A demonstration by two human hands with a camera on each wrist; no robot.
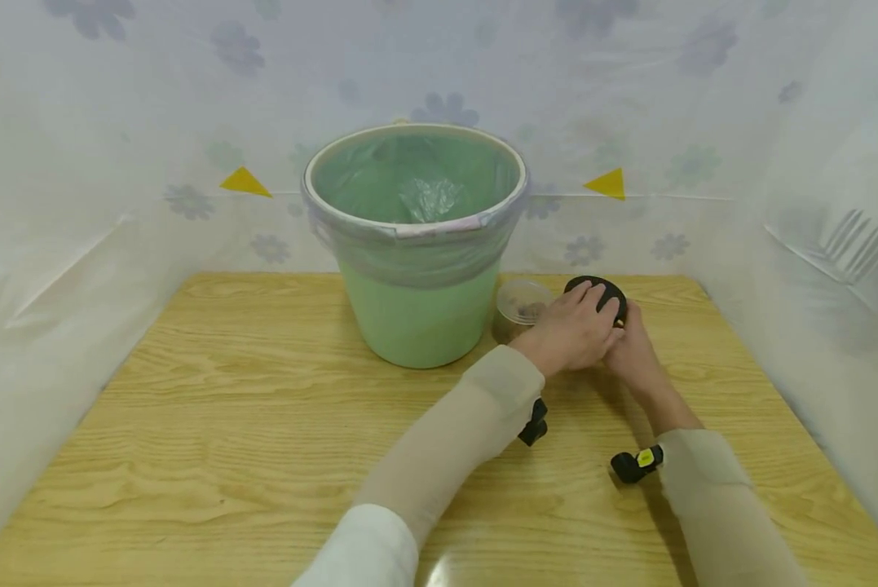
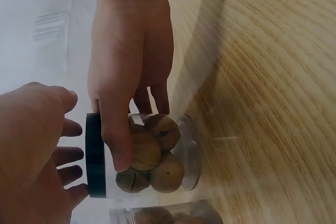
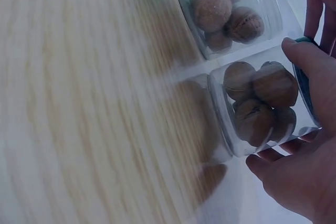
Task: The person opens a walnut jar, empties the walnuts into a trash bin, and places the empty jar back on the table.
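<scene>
Clear jar of walnuts [image 2: 157, 153] with a black lid [image 1: 596, 292], standing on the wooden table [image 1: 226, 424] toward its far right, at about two o'clock from table centre. Gripped round the glass wall by the right hand [image 1: 633, 352], thumb [image 2: 116, 140] and fingers curled about it, seen plainly in the left wrist view. Covered from above by the left hand [image 1: 572, 333], fingers [image 2: 65, 156] bent down over the lid rim, touching the lid top; grip there loose rather than tight, as far as can be told.

Just beside it at nine o'clock, a second clear jar [image 1: 522, 303], lidless, also holding walnuts [image 3: 226, 9], almost touching the first. Squeezed between the held jar and the green bin [image 1: 416, 244], so crowding the left side of the grasp.

Further at nine o'clock, the bin itself, lined with a thin plastic bag [image 1: 409, 236] folded over its rim, set at the table's far middle.

Beyond, at twelve o'clock, a pale flowered sheet [image 1: 629, 98] with two yellow triangles [image 1: 244, 182].
</scene>
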